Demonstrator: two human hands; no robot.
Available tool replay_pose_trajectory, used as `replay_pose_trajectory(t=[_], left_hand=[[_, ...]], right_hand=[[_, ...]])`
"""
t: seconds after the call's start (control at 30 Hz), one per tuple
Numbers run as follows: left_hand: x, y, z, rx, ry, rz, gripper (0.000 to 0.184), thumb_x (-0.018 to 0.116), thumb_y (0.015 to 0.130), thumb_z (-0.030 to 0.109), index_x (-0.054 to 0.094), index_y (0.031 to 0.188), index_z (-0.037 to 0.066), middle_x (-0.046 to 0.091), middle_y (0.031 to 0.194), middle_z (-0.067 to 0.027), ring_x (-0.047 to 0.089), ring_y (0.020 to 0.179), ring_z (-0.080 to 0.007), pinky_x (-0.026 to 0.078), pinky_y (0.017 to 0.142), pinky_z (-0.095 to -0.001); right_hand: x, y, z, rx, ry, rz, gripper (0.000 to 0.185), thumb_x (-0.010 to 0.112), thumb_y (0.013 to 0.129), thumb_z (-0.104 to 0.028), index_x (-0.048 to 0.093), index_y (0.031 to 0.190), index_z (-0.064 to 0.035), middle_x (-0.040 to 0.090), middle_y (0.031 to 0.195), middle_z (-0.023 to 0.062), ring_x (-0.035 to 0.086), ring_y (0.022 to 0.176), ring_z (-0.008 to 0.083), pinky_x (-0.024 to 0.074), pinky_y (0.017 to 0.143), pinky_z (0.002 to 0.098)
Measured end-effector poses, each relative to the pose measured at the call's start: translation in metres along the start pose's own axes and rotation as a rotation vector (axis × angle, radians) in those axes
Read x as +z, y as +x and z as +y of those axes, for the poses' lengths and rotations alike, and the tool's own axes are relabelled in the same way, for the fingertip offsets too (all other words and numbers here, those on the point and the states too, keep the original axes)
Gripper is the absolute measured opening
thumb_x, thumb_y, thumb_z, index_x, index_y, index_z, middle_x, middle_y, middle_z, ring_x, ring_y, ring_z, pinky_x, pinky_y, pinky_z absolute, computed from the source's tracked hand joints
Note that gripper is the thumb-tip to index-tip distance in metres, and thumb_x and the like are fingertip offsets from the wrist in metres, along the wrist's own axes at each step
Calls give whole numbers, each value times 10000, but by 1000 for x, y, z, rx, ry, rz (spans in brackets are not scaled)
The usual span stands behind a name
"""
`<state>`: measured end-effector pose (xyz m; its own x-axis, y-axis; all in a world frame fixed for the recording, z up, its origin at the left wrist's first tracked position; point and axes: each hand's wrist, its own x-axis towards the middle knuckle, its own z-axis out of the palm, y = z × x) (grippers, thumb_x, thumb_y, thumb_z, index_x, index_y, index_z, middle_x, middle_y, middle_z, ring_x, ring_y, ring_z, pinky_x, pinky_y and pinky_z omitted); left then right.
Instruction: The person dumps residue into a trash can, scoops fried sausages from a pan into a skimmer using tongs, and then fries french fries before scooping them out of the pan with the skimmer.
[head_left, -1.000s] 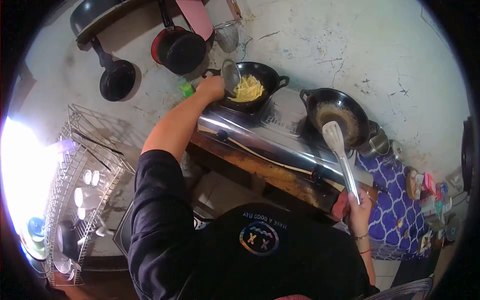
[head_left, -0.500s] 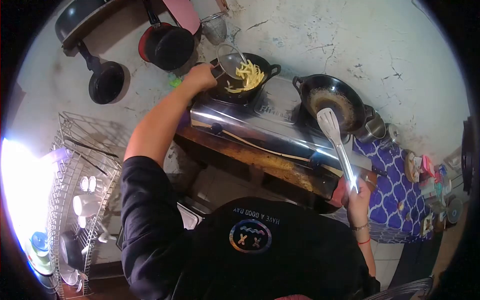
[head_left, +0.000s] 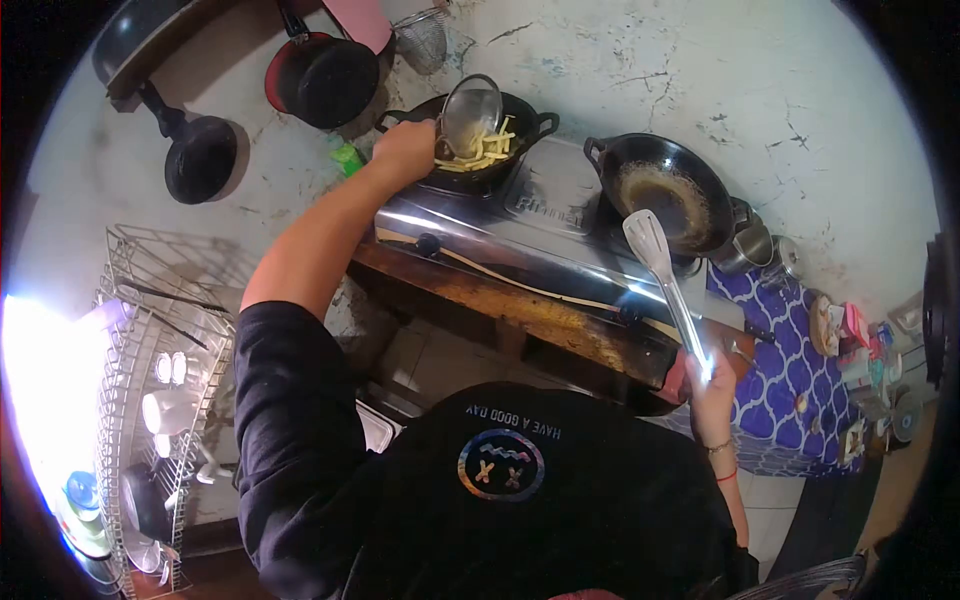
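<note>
My left hand [head_left: 408, 148] is closed around the handle of a mesh strainer [head_left: 472, 112]. The strainer is tipped on its side above the left wok [head_left: 527, 104], its rim facing the pale yellow potato strips [head_left: 487, 150] that lie in the wok beneath it. At the lower right, my right hand [head_left: 712, 392] grips metal tongs [head_left: 683, 312] with a slotted head. Their head points up and left, near the front rim of the right wok [head_left: 716, 192], which has brownish liquid at its bottom. Whether the tongs touch that rim I cannot tell.
Both woks sit on a silver gas stove [head_left: 545, 190] on a worn wooden counter [head_left: 480, 298]. Pans [head_left: 200, 160] hang on the wall at left, above a wire dish rack [head_left: 130, 340]. A purple patterned cloth [head_left: 790, 370] covers a table at right.
The strainer has tilted from nearly level to on its side, and strips have spread lower in the left wok. The view has shifted slightly. My right hand still holds the tongs.
</note>
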<state>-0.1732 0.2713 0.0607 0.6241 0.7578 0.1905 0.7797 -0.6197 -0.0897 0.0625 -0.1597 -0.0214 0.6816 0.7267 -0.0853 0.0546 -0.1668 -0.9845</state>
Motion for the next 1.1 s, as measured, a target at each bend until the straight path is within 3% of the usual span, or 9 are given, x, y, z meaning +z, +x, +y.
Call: replay_pose_trajectory(t=[0.2, 0.7, 1.0, 1.1], left_hand=[[0, 5, -8, 11, 115, 64, 211, 461, 809, 139, 594, 867, -14, 642, 853, -239, 624, 783, -395, 491, 656, -466], [11, 50, 34, -147, -224, -19, 273, 482, 748, 147, 626, 880, -43, 639, 845, -243, 611, 787, -423, 486, 658, -451], [-14, 21, 13, 2, 134, -124, 268, 470, 788, 149, 606, 932, -30, 642, 847, -229, 624, 766, -390, 480, 643, -455], [-33, 0, 21, -1, 154, -44, 272, 455, 811, 157, 582, 966, -28, 644, 839, -216, 626, 751, -383, 477, 625, -452]], right_hand=[[-1, 1, 8, -1, 16, 16, 219, 599, 865, -132, 554, 1029, 5, 529, 649, 9, 444, 481, 58, 359, 437, 171], [-3, 1, 10, -14, 49, 38, 207, 593, 867, -143, 558, 1014, -1, 536, 650, 15, 467, 494, 65, 363, 444, 169], [-7, -1, 3, -38, 49, 37, 207, 588, 865, -115, 553, 1022, 15, 544, 668, 22, 475, 519, 67, 399, 478, 172], [-7, 2, 5, -32, 43, 21, 210, 588, 865, -111, 553, 1025, 19, 545, 679, 23, 477, 529, 67, 406, 486, 174]])
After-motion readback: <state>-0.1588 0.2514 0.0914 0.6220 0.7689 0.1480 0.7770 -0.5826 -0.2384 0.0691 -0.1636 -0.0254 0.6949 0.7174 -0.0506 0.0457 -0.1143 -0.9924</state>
